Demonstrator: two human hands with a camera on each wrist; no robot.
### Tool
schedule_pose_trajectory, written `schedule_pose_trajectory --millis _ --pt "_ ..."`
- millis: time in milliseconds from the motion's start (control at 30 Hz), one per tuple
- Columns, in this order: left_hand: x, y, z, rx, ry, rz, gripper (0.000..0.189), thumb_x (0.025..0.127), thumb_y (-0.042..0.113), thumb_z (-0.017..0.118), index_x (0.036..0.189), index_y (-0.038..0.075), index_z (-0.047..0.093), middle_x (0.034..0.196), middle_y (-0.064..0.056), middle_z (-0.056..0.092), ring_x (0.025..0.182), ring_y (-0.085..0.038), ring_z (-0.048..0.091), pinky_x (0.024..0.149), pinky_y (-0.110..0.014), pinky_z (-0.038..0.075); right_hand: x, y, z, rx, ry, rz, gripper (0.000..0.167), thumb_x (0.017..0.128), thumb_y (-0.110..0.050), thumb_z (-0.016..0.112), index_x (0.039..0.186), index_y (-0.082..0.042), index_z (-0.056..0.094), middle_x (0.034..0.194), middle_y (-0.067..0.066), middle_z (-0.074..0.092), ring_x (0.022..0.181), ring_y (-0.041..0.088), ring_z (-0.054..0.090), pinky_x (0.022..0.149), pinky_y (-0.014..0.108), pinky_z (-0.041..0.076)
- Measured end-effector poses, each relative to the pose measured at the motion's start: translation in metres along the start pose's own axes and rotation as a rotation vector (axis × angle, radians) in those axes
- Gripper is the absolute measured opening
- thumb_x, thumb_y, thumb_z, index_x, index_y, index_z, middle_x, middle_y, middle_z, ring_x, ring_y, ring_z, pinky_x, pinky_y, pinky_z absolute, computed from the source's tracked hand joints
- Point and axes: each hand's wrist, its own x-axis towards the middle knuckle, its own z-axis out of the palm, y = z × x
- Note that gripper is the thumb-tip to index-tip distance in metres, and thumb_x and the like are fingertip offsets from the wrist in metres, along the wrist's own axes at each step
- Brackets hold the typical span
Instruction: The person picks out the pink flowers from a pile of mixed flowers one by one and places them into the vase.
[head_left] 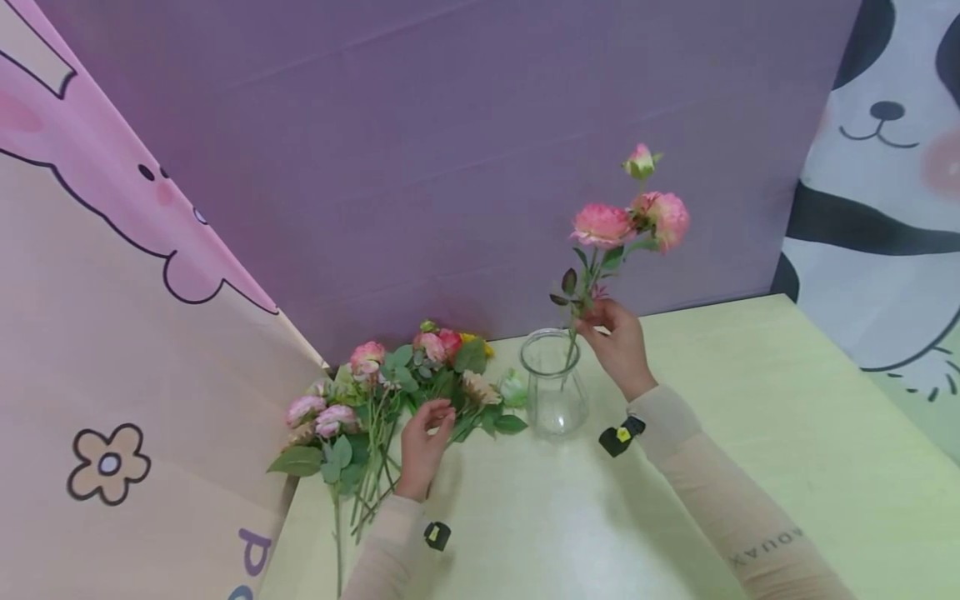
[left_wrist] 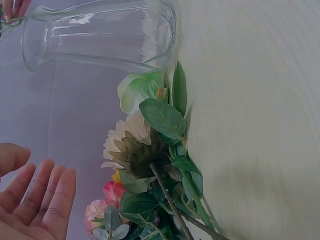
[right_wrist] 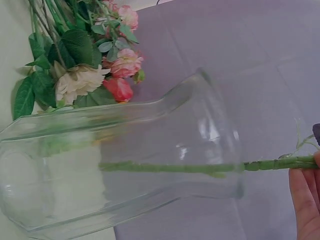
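My right hand (head_left: 617,346) pinches the green stem (right_wrist: 270,164) of a pink artificial flower spray (head_left: 603,225) with two open blooms and a bud. The stem's lower end hangs inside a clear glass vase (head_left: 557,408), above its bottom. My left hand (head_left: 423,446) is raised over the near side of the flower pile, fingers loosely bent and holding nothing. In the left wrist view its fingers (left_wrist: 57,200) are apart from the flowers. Below and beside it lie a cream flower (left_wrist: 130,142), a pale green flower (left_wrist: 140,92) and green leaves (left_wrist: 162,117).
More artificial flowers (head_left: 367,358), pink, red and yellow, lie in a heap at the table's left back corner, stems pointing toward the front. A purple backdrop (head_left: 450,167) rises behind the pale table (head_left: 712,375). Printed curtains (head_left: 885,250) stand at both sides.
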Motion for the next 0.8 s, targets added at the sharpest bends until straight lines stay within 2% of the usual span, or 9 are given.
schedule_pose_trajectory --millis 100,267,500,667,800 --pt "-0.003 0.001 -0.002 0.009 0.002 0.013 0.02 0.088 -0.001 0.062 0.108 -0.005 0.062 0.101 -0.023 0.066 0.088 -0.032 0.062 0.068 -0.02 0.052 0.003 0.018 0.001 -0.01 0.012 0.024 0.02 0.084 0.005 0.065 0.1 0.013 0.057 0.094 0.026 0.062 0.072 -0.005 0.055 0.067 0.009 0.048" --pt "-0.003 -0.006 -0.006 0.004 0.006 0.022 0.021 0.087 -0.004 0.061 0.108 -0.007 0.061 0.101 -0.024 0.066 0.087 -0.028 0.063 0.069 -0.02 0.052 0.004 0.033 0.003 -0.049 0.011 0.027 0.019 0.083 0.002 0.066 0.099 0.01 0.059 0.09 0.015 0.064 0.072 -0.005 0.056 0.068 0.011 0.05" --pt "-0.002 -0.01 -0.017 0.02 -0.016 -0.036 0.021 0.087 -0.005 0.06 0.108 -0.008 0.061 0.103 -0.027 0.064 0.089 -0.03 0.062 0.072 -0.019 0.05 0.004 0.041 0.004 -0.101 -0.012 0.015 0.018 0.083 0.003 0.065 0.098 0.009 0.06 0.092 0.023 0.063 0.071 -0.004 0.055 0.07 0.01 0.048" --pt "-0.001 -0.012 -0.025 0.031 -0.015 -0.065 0.021 0.087 -0.007 0.058 0.109 -0.009 0.06 0.103 -0.027 0.064 0.088 -0.031 0.062 0.068 -0.018 0.051 0.003 0.044 0.005 -0.145 -0.032 -0.006 0.016 0.083 0.003 0.066 0.097 0.009 0.061 0.092 0.024 0.064 0.071 -0.003 0.055 0.07 0.01 0.047" --pt "0.002 -0.025 -0.031 0.017 -0.017 -0.076 0.023 0.088 -0.006 0.058 0.11 -0.011 0.059 0.103 -0.028 0.064 0.085 -0.026 0.062 0.064 -0.019 0.052 0.003 0.044 0.007 -0.196 -0.049 -0.033 0.016 0.083 0.003 0.067 0.097 0.007 0.062 0.091 0.022 0.065 0.075 0.007 0.059 0.076 0.021 0.051"
